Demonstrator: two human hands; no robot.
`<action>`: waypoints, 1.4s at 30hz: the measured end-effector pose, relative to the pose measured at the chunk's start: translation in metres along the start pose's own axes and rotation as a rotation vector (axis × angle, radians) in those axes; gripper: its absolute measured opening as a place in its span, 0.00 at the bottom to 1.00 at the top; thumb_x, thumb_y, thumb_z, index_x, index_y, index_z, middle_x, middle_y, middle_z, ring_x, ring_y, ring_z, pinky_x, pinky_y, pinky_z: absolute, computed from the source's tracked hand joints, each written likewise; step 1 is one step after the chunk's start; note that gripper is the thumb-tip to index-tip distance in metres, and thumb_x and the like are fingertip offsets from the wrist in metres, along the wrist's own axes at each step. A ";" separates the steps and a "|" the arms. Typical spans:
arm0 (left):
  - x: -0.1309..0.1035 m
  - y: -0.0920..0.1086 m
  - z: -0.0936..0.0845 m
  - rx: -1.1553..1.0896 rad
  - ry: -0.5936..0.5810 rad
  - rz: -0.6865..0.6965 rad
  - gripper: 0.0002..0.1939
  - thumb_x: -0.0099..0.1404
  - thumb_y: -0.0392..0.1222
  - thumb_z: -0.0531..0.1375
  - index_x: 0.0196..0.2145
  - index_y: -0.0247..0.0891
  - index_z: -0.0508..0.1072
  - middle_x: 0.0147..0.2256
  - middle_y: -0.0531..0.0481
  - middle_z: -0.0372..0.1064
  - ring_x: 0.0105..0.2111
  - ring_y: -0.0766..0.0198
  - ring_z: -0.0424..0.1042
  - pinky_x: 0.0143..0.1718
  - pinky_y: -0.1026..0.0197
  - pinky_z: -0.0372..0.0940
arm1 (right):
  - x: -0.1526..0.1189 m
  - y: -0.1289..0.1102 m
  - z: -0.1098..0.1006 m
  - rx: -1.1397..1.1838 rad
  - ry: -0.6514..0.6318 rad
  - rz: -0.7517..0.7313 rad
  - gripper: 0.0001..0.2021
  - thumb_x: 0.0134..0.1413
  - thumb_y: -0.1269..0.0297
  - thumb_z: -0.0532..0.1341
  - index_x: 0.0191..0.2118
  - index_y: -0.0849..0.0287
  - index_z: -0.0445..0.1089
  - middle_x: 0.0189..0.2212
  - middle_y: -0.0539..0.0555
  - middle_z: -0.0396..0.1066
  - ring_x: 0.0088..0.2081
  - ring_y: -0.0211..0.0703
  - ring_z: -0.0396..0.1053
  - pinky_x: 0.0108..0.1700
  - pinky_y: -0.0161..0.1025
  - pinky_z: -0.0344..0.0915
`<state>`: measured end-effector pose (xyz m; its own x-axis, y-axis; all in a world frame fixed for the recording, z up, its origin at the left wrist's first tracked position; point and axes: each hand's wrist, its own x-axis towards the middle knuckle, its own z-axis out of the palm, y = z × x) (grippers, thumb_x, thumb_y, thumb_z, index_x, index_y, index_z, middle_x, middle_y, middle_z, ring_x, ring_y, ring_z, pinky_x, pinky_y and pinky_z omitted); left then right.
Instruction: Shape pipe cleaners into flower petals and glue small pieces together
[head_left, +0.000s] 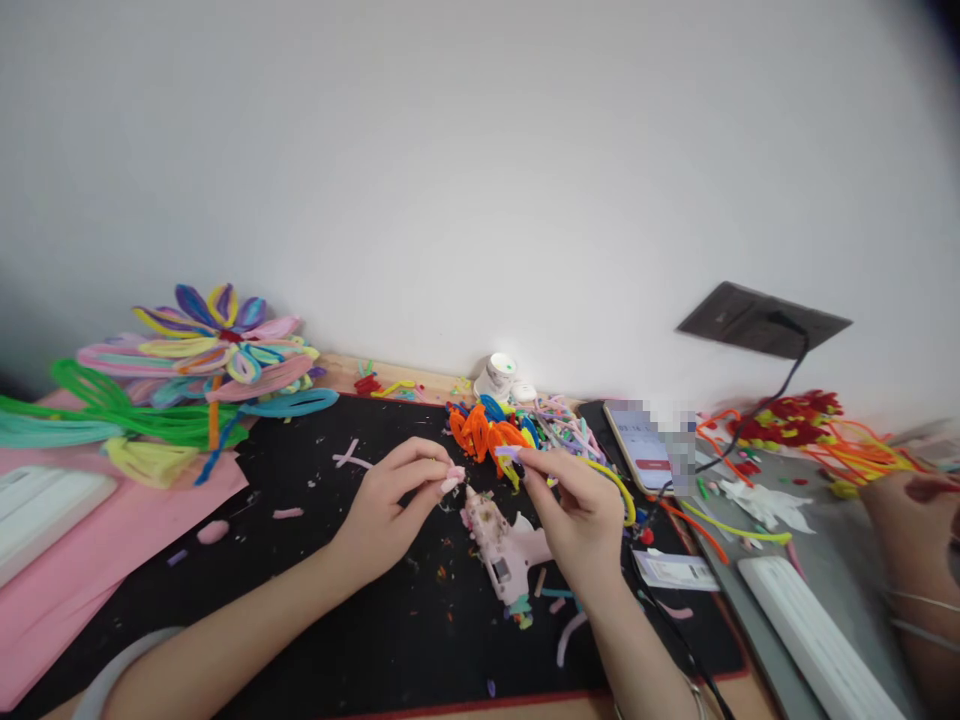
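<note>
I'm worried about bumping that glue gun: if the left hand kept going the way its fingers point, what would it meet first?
Probably not the glue gun, which lies lower. The left hand points right, toward the right hand; its fingers would likely meet the right fingers and the small pipe-cleaner piece they pinch first, though depth is unclear.

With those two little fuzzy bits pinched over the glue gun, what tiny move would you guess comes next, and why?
Probably bring the pieces together. The left hand pinches a pink pipe-cleaner bit, the right hand a lilac bit, held slightly apart above the pink glue gun.
</note>
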<state>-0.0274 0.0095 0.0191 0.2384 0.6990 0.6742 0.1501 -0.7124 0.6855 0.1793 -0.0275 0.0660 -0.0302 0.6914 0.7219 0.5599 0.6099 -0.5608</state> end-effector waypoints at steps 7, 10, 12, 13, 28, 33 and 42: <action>0.002 0.002 0.012 -0.037 -0.073 0.025 0.11 0.69 0.25 0.60 0.37 0.37 0.79 0.37 0.49 0.74 0.37 0.66 0.76 0.42 0.68 0.70 | -0.015 0.001 0.003 -0.004 -0.071 -0.098 0.17 0.61 0.82 0.61 0.47 0.57 0.80 0.32 0.56 0.80 0.31 0.41 0.76 0.34 0.36 0.75; 0.000 0.001 0.011 -0.019 -0.085 0.021 0.11 0.69 0.25 0.59 0.36 0.37 0.79 0.36 0.50 0.74 0.37 0.66 0.76 0.42 0.68 0.70 | -0.019 0.002 0.003 -0.016 -0.090 -0.119 0.16 0.61 0.83 0.61 0.47 0.60 0.80 0.33 0.57 0.79 0.32 0.42 0.75 0.35 0.37 0.74; -0.001 0.000 0.010 -0.005 -0.089 0.014 0.11 0.69 0.25 0.59 0.36 0.37 0.79 0.36 0.50 0.74 0.36 0.66 0.75 0.42 0.68 0.70 | -0.020 0.002 0.004 -0.026 -0.095 -0.120 0.16 0.61 0.83 0.61 0.47 0.61 0.80 0.32 0.57 0.78 0.32 0.42 0.75 0.34 0.37 0.74; -0.002 0.000 0.009 -0.002 -0.091 0.010 0.11 0.68 0.25 0.59 0.36 0.37 0.79 0.36 0.50 0.74 0.36 0.66 0.75 0.42 0.68 0.70 | -0.020 0.001 0.004 -0.028 -0.098 -0.121 0.16 0.61 0.84 0.61 0.47 0.61 0.80 0.31 0.57 0.78 0.32 0.41 0.74 0.34 0.37 0.73; -0.004 0.001 0.008 -0.059 -0.080 -0.079 0.11 0.69 0.26 0.60 0.36 0.38 0.80 0.36 0.50 0.74 0.37 0.67 0.76 0.42 0.68 0.71 | -0.027 0.003 0.015 -0.032 -0.102 -0.073 0.13 0.63 0.80 0.61 0.45 0.58 0.79 0.30 0.55 0.78 0.30 0.41 0.75 0.33 0.36 0.74; -0.004 0.000 0.009 -0.060 -0.092 -0.090 0.10 0.69 0.27 0.60 0.36 0.38 0.80 0.36 0.49 0.75 0.36 0.65 0.76 0.42 0.67 0.72 | -0.028 0.002 0.018 -0.029 -0.093 -0.037 0.14 0.62 0.80 0.60 0.44 0.57 0.80 0.28 0.53 0.76 0.27 0.41 0.73 0.31 0.36 0.73; -0.005 -0.001 0.009 -0.068 -0.080 -0.103 0.10 0.69 0.28 0.60 0.36 0.39 0.80 0.36 0.49 0.75 0.36 0.65 0.76 0.41 0.65 0.72 | -0.030 0.003 0.019 -0.040 -0.115 -0.053 0.12 0.63 0.79 0.60 0.43 0.57 0.79 0.28 0.53 0.76 0.28 0.40 0.73 0.32 0.36 0.73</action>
<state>-0.0199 0.0061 0.0129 0.3014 0.7590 0.5771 0.1132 -0.6295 0.7687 0.1660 -0.0389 0.0355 -0.1539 0.7000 0.6974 0.5875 0.6323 -0.5050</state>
